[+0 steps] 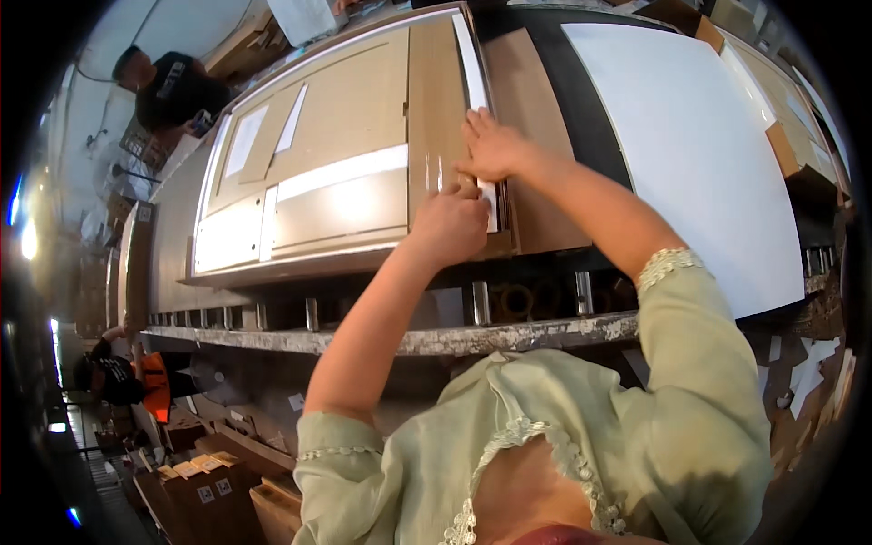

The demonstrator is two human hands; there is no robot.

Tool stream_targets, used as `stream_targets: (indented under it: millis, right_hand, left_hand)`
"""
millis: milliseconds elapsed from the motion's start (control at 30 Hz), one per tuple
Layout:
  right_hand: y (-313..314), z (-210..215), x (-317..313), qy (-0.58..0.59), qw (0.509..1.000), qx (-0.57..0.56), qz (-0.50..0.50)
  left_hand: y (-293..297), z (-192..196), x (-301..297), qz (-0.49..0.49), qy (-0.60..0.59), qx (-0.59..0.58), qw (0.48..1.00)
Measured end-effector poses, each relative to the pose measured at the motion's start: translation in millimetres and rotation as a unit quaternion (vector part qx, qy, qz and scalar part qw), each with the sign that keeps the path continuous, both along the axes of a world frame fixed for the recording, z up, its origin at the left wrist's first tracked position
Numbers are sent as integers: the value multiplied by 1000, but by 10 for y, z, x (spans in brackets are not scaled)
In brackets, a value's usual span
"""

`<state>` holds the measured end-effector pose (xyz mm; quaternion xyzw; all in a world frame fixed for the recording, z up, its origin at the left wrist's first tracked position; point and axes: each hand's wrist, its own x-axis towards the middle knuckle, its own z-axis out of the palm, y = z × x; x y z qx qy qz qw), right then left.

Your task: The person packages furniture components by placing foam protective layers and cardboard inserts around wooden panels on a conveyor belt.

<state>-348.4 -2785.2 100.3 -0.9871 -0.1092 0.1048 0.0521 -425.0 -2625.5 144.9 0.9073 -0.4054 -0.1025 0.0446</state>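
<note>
A shallow open carton (300,265) lies on the conveyor before me, packed with flat brown board panels (350,86) and white strips. My left hand (451,222) is closed near the carton's front right corner, over a long brown panel (434,82). Whatever its curled fingers hold is hidden. Small shiny streaks, perhaps clear film, show on the panel just beyond these fingers. My right hand (495,150) lies with its fingers stretched out on the carton's right side, touching the white edge strip (470,64). The two hands are close together.
A big white panel (681,154) and a brown cardboard sheet (531,136) lie to the right. Another packed carton (790,118) stands farther right. The conveyor's worn metal edge (400,342) runs in front of me. Two people (173,91) (127,377) are at the left, near stacked boxes (204,495).
</note>
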Motion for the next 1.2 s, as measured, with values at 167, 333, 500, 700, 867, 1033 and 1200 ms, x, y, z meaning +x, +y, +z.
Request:
stream_targets:
  millis: [167, 333, 500, 700, 867, 1033, 1200]
  right_hand:
    - [-364, -81, 14, -54, 996, 37, 64]
    - [-167, 182, 139, 17, 995, 46, 82]
    - [-893, -281, -106, -99, 964, 245, 12]
    - [-3094, -1284, -2376, -485, 825, 19, -290]
    - [-3558, -1578, -4814, -157, 635, -181, -734]
    - [-3339, -1904, -5307, -234, 235, 605, -724]
    - [-3142, -2063, -4847, -240, 256, 660, -664]
  left_hand:
    - [162, -139, -170, 26, 18, -148, 989]
    - [125, -46, -101, 28, -57, -47, 997]
    - [108, -102, -170, 24, -94, -89, 991]
    - [292, -46, -361, -14, -269, -264, 926]
    - [412, -368, -279, 45, -251, -226, 940]
    - [293, -445, -168, 67, -270, -229, 933]
    - [326, -380, -190, 63, -268, -224, 935]
